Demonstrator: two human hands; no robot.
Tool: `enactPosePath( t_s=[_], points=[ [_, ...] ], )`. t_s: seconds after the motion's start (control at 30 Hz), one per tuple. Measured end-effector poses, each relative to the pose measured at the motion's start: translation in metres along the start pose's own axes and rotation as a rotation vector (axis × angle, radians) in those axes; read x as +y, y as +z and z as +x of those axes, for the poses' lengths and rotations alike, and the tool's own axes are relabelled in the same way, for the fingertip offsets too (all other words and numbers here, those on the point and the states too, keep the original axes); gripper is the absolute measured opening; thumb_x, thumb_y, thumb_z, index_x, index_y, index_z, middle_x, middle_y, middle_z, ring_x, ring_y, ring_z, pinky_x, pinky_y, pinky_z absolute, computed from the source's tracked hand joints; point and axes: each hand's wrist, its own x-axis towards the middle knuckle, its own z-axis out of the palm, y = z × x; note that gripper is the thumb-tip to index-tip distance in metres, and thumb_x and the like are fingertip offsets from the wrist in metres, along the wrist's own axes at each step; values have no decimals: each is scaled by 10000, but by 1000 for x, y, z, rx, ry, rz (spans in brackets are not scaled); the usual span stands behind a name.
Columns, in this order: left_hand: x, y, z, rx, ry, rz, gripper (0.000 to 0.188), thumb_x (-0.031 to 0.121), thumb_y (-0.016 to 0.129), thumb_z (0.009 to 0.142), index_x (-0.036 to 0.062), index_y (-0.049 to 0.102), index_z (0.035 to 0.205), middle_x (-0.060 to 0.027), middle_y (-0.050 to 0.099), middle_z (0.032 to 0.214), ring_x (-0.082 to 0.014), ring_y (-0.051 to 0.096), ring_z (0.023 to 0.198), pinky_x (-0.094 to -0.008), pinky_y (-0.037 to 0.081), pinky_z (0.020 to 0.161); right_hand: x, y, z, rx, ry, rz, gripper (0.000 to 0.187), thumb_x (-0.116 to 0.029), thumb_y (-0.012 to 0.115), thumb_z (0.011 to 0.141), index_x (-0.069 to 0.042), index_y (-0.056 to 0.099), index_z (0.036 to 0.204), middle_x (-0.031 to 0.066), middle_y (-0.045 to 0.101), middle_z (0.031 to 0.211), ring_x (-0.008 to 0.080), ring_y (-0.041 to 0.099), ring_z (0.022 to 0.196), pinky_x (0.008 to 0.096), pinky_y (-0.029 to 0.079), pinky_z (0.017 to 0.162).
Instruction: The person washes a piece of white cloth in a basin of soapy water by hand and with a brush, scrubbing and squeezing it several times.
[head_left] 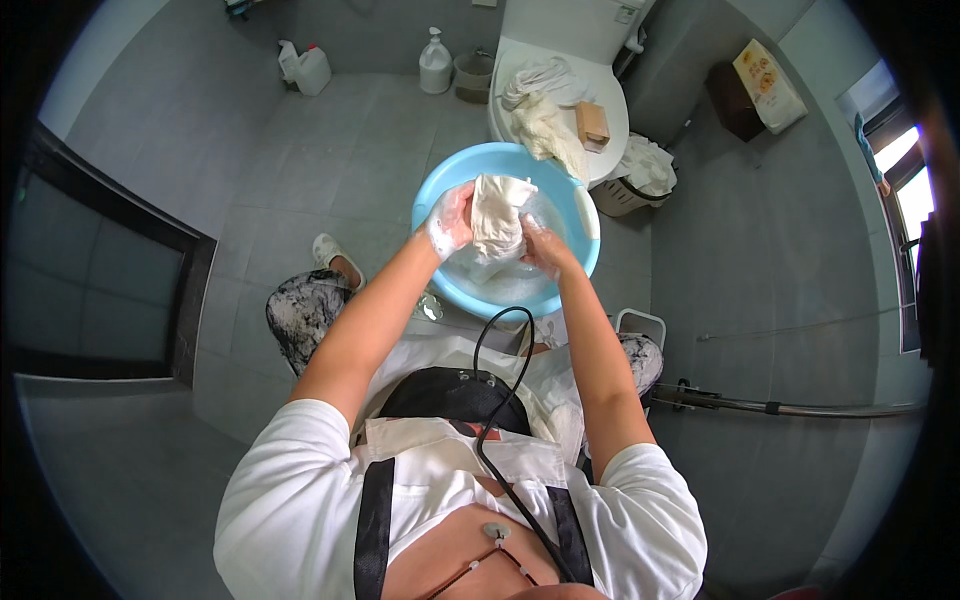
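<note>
Over a light blue basin (424, 205) of sudsy water (500, 285), a wet white cloth (497, 215) is stretched between my hands. My left hand (452, 220), with foam on its wrist and palm, grips the cloth's left side. Gripping its lower right edge is my right hand (543, 248), also wet with suds. The lower end of the cloth hangs down close to the foamy water. What kind of garment or cloth it is, I cannot make out.
Beyond the basin stands a toilet (610, 85) with cream-coloured cloths (545, 130) and a brown box (592, 127) on its lid. A laundry basket (625, 197) sits at the right. A pump bottle (435, 65) and a white jug (312, 72) line the back wall.
</note>
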Motion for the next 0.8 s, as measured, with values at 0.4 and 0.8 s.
enactPosePath(
  t_s=[0.4, 0.8],
  points=[
    [11, -14, 2, 334, 202, 579, 225, 179, 370, 891, 59, 515, 1012, -85, 574, 978, -189, 542, 943, -314, 408, 842, -34, -12, -49, -130, -487, 610, 284, -110, 515, 823, -30, 481, 1094, 101, 580, 956, 183, 574, 865, 304, 477, 739],
    [-5, 27, -10, 130, 937, 1883, 431, 114, 628, 659, 70, 524, 1075, -134, 577, 951, -290, 521, 963, -380, 402, 833, -85, 33, -96, -169, -597, 414, 426, -99, 537, 794, 41, 389, 1168, 159, 541, 1046, 237, 561, 955, 333, 451, 845]
  ],
)
